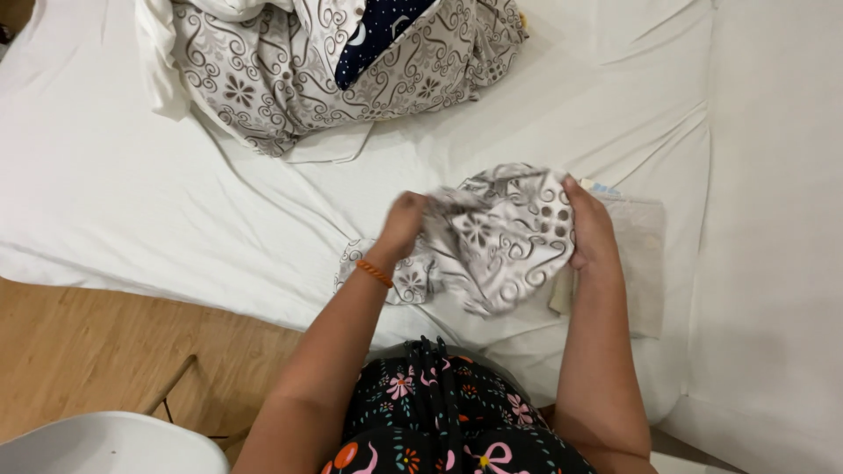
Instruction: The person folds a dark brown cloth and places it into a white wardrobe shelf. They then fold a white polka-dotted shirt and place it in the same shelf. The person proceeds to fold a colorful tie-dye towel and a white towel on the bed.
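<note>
I see the left hand (402,226) and the right hand (590,230) with fingers closed on a bunched patterned cloth (496,237) held just above the white bed (132,175), a folded pale cloth (637,263) beneath, a patterned laundry pile (334,61) beyond.

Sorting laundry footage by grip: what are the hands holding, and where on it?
Both hold one grey-patterned cloth: left hand bunches its left edge, right hand its right edge.

Soft matt patterned cloth (500,233); creased matt white sheet (132,175); smooth wood floor (79,351); glossy white plastic chair (105,443).
</note>
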